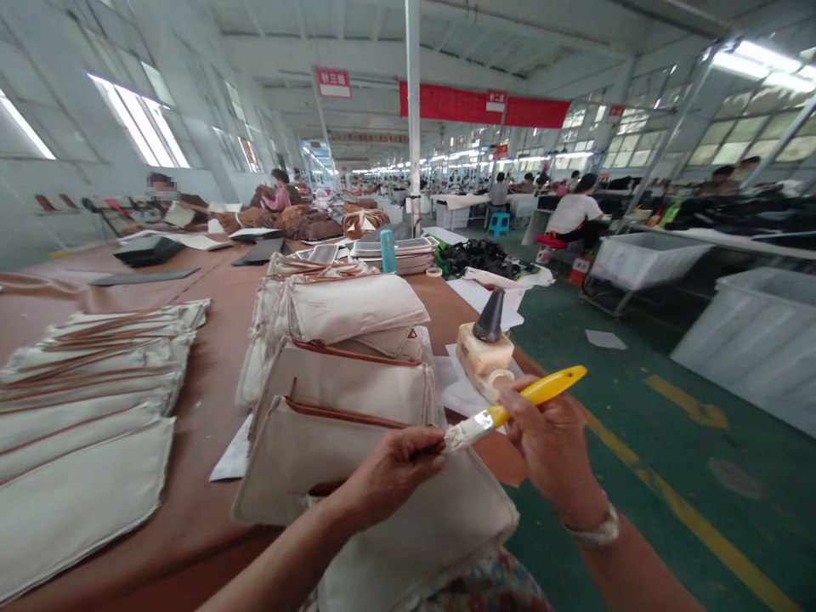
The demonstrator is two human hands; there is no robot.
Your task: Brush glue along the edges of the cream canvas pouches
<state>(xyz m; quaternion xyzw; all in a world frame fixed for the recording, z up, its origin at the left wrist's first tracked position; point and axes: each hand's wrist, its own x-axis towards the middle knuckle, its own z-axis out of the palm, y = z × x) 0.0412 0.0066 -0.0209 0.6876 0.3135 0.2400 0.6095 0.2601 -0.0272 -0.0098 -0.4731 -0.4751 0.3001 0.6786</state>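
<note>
Two hands share our light yellow-handled paintbrush (539, 393): right hand (548, 450) closes round its slim handle, left hand (388, 476) pinches the soft bristles (459, 438).

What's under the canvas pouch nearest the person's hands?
The canvas pouch overlaps another pouch with brown piping, on the brown table; whatever lies directly beneath its middle is covered and cannot be seen.
</note>
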